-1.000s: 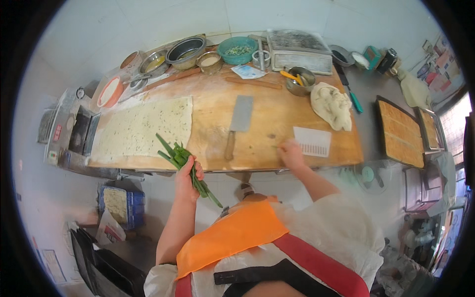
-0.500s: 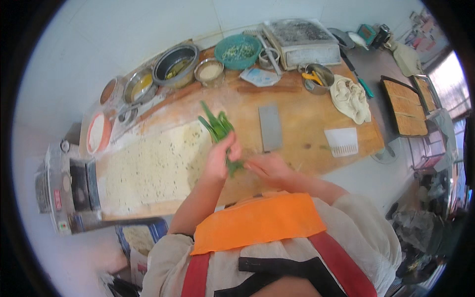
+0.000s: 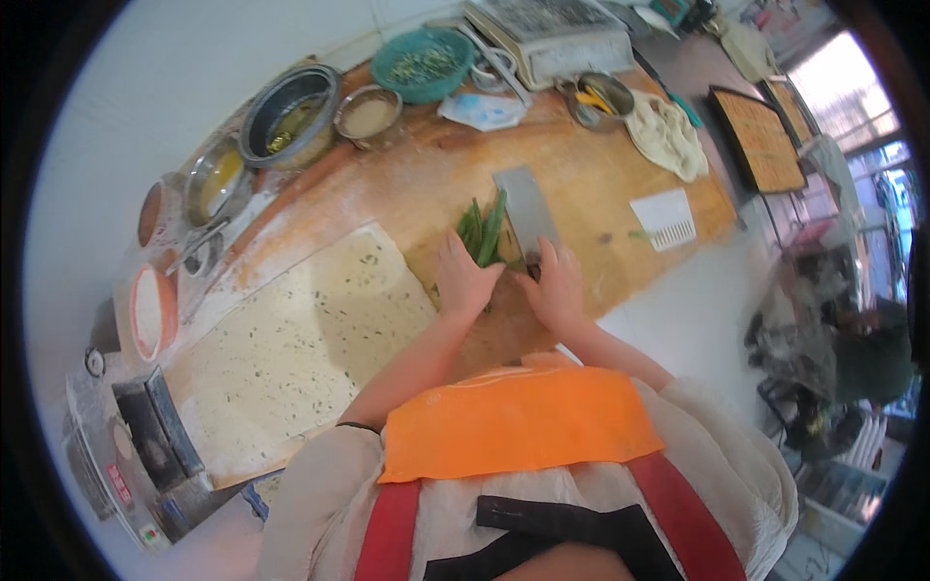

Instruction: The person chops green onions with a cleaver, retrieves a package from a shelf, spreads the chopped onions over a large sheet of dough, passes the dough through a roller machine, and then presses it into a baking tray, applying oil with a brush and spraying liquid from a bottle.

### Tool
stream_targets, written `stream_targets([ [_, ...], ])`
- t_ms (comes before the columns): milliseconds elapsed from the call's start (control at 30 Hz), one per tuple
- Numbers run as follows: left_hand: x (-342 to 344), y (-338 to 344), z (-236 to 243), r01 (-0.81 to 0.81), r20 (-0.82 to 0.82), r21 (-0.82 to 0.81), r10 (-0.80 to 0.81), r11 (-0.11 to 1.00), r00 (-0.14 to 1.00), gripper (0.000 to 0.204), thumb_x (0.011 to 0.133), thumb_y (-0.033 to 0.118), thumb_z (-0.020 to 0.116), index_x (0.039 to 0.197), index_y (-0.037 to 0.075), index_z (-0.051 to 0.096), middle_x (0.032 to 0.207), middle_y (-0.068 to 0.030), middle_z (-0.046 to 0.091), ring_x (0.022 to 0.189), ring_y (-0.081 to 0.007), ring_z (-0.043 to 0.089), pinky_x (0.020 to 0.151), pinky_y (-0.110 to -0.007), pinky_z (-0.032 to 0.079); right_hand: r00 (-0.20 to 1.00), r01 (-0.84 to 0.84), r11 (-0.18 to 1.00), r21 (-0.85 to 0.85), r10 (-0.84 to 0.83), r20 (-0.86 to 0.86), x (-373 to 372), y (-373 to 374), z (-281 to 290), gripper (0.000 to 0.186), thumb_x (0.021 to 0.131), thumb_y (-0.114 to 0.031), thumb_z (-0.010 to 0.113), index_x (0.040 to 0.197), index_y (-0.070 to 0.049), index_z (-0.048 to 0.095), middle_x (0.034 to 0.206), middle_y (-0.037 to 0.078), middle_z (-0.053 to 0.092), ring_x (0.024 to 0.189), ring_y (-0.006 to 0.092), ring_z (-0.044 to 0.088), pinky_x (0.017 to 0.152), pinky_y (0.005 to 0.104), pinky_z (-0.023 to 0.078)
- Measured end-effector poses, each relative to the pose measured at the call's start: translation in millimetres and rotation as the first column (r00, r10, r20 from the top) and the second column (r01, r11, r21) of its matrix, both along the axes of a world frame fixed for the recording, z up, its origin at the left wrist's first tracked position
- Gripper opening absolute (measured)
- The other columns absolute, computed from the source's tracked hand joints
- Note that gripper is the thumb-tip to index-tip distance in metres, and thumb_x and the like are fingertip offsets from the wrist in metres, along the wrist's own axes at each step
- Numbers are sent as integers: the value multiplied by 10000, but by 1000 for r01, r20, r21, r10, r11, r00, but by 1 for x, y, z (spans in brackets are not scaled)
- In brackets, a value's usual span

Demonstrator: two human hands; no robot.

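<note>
Pressing the green scallions [image 3: 484,230] flat on the wooden tabletop [image 3: 601,184] with curled fingers, the left hand [image 3: 463,281] should stay clear while the right hand [image 3: 556,287], closed around the cleaver [image 3: 526,208] handle at three o'clock, cuts straight down.

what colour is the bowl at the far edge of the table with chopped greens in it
Teal green; the bowl shows best in the head view, the only one.

Two hands [image 3: 463,281] [image 3: 560,288], one cleaver [image 3: 526,205], one scallion bunch [image 3: 484,230], one dough sheet [image 3: 300,349].
</note>
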State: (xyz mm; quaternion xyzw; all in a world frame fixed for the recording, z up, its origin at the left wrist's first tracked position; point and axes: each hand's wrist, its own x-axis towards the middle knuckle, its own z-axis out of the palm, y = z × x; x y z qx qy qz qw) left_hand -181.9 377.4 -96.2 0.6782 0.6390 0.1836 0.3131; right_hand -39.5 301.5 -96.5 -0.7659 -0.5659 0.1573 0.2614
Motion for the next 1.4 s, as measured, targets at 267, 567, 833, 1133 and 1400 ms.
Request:
stream_targets([
  [267,-1,9,-40,250,-170,256,-211,934,963,944,701,328,823,1409,-70,341,1420,-244,405,1301,-392,397,1090,-444,346,996,-4,941,-338,-28,-90,60,-13,21,617,788,-140,652,1364,-79,439,967,225,661,896,421,633,759,504,491],
  [567,9,-3,-10,273,-137,153,-253,950,958,1103,633,446,847,1438,-63,291,1478,-255,335,1365,-416,319,1134,-493,270,961,-227,921,-318,158,-227,91,11,44,403,831,-142,603,1225,-56,602,808,220,654,752,400,635,675,441,508],
  [833,9,-20,-13,328,-125,165,-310,930,942,1085,653,400,827,1438,-95,265,1510,-267,272,1402,-426,252,1156,-520,196,937,-323,912,-253,270,-220,84,-26,47,215,839,-151,621,1018,-33,605,734,216,608,679,425,590,598,462,468],
  [1133,-3,3,-54,325,-25,282,-331,903,943,546,820,86,608,1309,-110,465,1350,-243,446,1224,-398,451,1018,-404,415,952,-290,938,-190,303,47,66,-19,59,261,900,-261,607,1059,-55,585,757,185,653,690,385,639,609,472,500],
  [1400,-1,8,-38,213,38,551,-279,807,960,392,765,35,607,1141,-72,572,1206,-217,530,1070,-374,525,926,-442,457,855,-397,807,-437,498,145,59,7,28,278,944,-313,541,977,-38,534,784,204,666,723,396,652,648,483,519],
])
